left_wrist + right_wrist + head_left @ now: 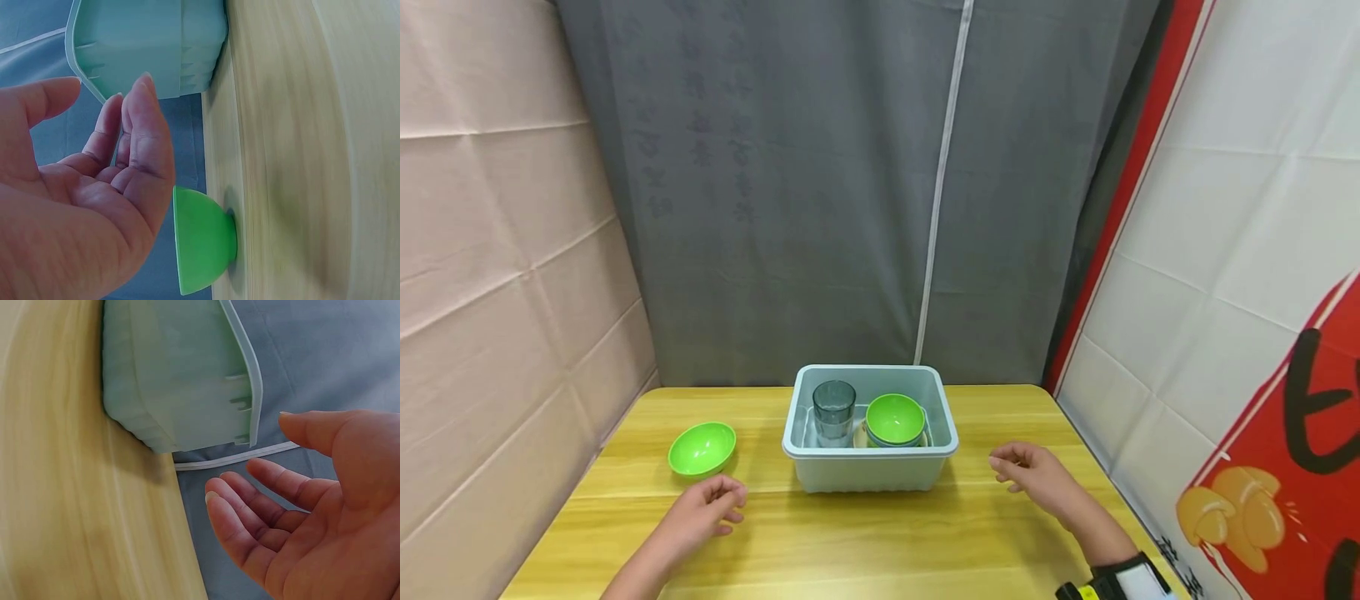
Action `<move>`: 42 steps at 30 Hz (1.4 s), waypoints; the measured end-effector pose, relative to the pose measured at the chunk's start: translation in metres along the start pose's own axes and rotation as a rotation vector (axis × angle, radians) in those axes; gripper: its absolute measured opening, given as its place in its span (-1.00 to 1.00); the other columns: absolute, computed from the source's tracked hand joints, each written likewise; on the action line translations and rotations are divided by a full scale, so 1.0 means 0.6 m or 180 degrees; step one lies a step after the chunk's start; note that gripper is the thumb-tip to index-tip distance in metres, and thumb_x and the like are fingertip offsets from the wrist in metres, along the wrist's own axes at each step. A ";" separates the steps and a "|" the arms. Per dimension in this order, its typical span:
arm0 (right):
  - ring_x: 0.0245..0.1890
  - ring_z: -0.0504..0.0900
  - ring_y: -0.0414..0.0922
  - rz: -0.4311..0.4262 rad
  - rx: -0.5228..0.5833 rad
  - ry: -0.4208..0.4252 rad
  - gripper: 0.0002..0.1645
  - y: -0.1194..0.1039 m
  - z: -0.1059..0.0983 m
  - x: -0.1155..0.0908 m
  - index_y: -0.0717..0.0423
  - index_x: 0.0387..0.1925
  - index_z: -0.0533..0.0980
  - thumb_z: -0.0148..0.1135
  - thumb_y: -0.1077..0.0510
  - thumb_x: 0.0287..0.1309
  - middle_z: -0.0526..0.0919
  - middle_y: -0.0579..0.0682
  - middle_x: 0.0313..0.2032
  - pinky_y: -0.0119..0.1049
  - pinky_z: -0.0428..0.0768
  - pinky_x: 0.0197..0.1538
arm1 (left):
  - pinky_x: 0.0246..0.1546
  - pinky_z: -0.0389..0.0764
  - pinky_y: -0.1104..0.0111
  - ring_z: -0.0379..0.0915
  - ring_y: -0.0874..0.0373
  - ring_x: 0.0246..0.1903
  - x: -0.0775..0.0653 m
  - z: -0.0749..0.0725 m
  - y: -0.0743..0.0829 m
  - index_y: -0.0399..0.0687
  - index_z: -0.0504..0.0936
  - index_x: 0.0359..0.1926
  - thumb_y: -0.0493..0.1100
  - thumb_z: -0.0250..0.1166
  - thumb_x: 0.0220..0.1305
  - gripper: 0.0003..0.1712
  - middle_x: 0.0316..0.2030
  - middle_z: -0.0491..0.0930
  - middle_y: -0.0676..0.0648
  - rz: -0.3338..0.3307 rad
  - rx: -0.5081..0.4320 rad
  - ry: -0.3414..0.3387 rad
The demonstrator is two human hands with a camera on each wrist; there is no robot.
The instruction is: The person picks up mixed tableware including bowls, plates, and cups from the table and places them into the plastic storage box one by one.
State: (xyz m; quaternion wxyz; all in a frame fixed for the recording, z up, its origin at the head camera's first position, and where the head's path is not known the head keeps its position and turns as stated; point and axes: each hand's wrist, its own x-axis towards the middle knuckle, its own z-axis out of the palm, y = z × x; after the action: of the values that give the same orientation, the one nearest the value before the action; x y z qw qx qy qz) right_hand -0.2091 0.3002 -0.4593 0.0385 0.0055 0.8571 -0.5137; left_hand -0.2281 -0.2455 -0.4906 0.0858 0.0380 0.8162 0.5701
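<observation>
A light blue-grey plastic tub (872,471) stands at the middle of the wooden table. Inside it, a dark clear glass (834,408) is on the left and a green bowl (896,418) sits on top of other dishware on the right. Another green bowl (702,450) rests upright on the table, left of the tub. Just in front of that bowl hovers my left hand (709,510), holding nothing, fingers loosely bent. To the right of the tub, my right hand (1028,473) is held in the air with relaxed fingers and an empty palm.
The wooden table (850,550) reaches back to a grey curtain (820,208). Pale cloth (497,275) hangs along the left side. On the right is a white sheet (1217,208) with red printing. A black band (1120,579) circles my right wrist.
</observation>
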 end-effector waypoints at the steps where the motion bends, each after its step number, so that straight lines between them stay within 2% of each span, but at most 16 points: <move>1: 0.03 0.73 0.09 0.0004 0.0008 -0.0007 -0.53 0.001 0.002 -0.001 0.29 0.21 0.63 0.32 -0.04 0.62 0.75 0.03 -0.04 0.07 0.78 0.07 | -0.16 0.79 0.17 0.69 -0.02 -0.12 0.000 0.000 0.000 -0.40 0.62 0.09 -0.16 0.21 0.69 -0.69 -0.09 0.67 -0.19 0.0005 0.0005 -0.0007; 9: 0.02 0.73 0.12 -0.0053 -0.0006 -0.0089 -0.51 0.003 0.014 -0.005 0.30 0.21 0.63 0.32 -0.05 0.61 0.75 0.03 -0.07 0.08 0.77 0.06 | -0.14 0.80 0.16 0.67 0.01 -0.13 0.000 -0.001 0.001 -0.38 0.63 0.11 -0.17 0.22 0.68 -0.71 -0.08 0.67 -0.17 0.0019 0.0026 0.0066; 13: -0.01 0.72 0.08 -0.0038 -0.0021 -0.0111 -0.52 0.007 0.016 -0.006 0.29 0.21 0.64 0.31 -0.05 0.62 0.75 0.02 -0.09 0.06 0.77 0.04 | -0.14 0.81 0.17 0.69 0.02 -0.11 0.005 -0.014 0.009 -0.33 0.65 0.11 -0.13 0.25 0.68 -0.71 -0.04 0.69 -0.16 0.0034 0.0204 0.0242; 17: -0.01 0.72 0.07 -0.0038 0.0001 -0.0120 -0.53 0.014 0.016 -0.010 0.29 0.20 0.64 0.31 -0.04 0.63 0.75 0.01 -0.10 0.03 0.77 0.02 | -0.18 0.79 0.24 0.71 0.07 -0.12 0.014 -0.040 0.019 -0.27 0.68 0.08 -0.09 0.31 0.65 -0.70 -0.01 0.69 -0.15 0.0090 0.0594 0.0549; 22: -0.02 0.71 0.07 -0.0054 0.0019 -0.0154 -0.53 0.019 0.017 -0.013 0.28 0.20 0.64 0.30 -0.06 0.63 0.75 0.01 -0.10 0.02 0.77 0.01 | -0.24 0.66 0.23 0.69 0.00 -0.16 0.028 -0.083 0.017 -0.23 0.72 0.07 -0.03 0.34 0.60 -0.68 -0.03 0.73 -0.20 0.0224 0.1327 0.0994; 25: -0.01 0.71 0.08 -0.0062 0.0043 -0.0190 -0.54 0.019 0.018 -0.013 0.28 0.19 0.64 0.30 -0.05 0.63 0.75 0.01 -0.10 0.03 0.77 0.02 | -0.13 0.68 0.05 0.70 -0.18 -0.04 0.041 -0.107 0.008 -0.31 0.70 0.09 -0.05 0.31 0.60 -0.63 0.02 0.73 -0.31 0.0300 0.1603 0.1184; 28: 0.00 0.71 0.12 -0.0069 0.0053 -0.0237 -0.56 0.018 0.020 -0.012 0.28 0.18 0.65 0.30 -0.03 0.63 0.75 0.01 -0.11 0.07 0.77 0.03 | 0.03 0.65 -0.16 0.63 -0.35 0.08 0.054 -0.127 -0.001 -0.42 0.64 0.15 -0.07 0.28 0.59 -0.56 0.08 0.67 -0.44 0.0269 0.1728 0.1282; 30: 0.00 0.72 0.13 -0.0090 0.0055 -0.0260 -0.57 0.018 0.021 -0.012 0.29 0.17 0.65 0.31 -0.02 0.62 0.76 0.01 -0.11 0.09 0.77 0.03 | 0.10 0.59 -0.25 0.56 -0.43 0.13 0.062 -0.137 -0.004 -0.50 0.58 0.22 -0.06 0.25 0.59 -0.49 0.13 0.60 -0.53 0.0193 0.1779 0.1314; 34: 0.00 0.73 0.13 -0.0148 0.0065 -0.0289 -0.56 0.022 0.022 -0.012 0.30 0.17 0.65 0.32 -0.02 0.62 0.76 0.02 -0.10 0.08 0.78 0.02 | 0.10 0.57 -0.30 0.48 -0.52 0.17 0.078 -0.153 -0.011 -0.61 0.45 0.33 -0.01 0.20 0.60 -0.33 0.21 0.49 -0.64 -0.0041 0.1899 0.1264; 38: -0.01 0.72 0.13 -0.0149 0.0061 -0.0320 -0.55 0.024 0.021 -0.014 0.30 0.17 0.64 0.32 -0.02 0.61 0.75 0.01 -0.11 0.08 0.78 0.01 | 0.11 0.57 -0.32 0.45 -0.59 0.19 0.095 -0.163 -0.024 -0.68 0.35 0.37 0.07 0.16 0.60 -0.21 0.25 0.43 -0.71 -0.0278 0.1989 0.1063; 42: -0.03 0.71 0.10 -0.0131 0.0055 -0.0353 -0.53 0.022 0.024 -0.015 0.33 0.18 0.64 0.32 -0.02 0.60 0.74 0.01 -0.13 0.05 0.77 0.00 | 0.17 0.55 -0.34 0.45 -0.59 0.18 0.104 -0.169 -0.033 -0.72 0.35 0.35 0.08 0.14 0.60 -0.18 0.28 0.41 -0.72 -0.0390 0.2010 0.0901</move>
State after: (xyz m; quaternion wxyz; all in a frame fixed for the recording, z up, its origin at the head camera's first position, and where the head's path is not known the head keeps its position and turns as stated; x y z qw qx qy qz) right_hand -0.1986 0.2940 -0.4772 0.0753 -0.0403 0.8491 -0.5212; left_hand -0.3074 -0.3360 -0.4810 -0.0103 -0.0658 0.9568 0.2830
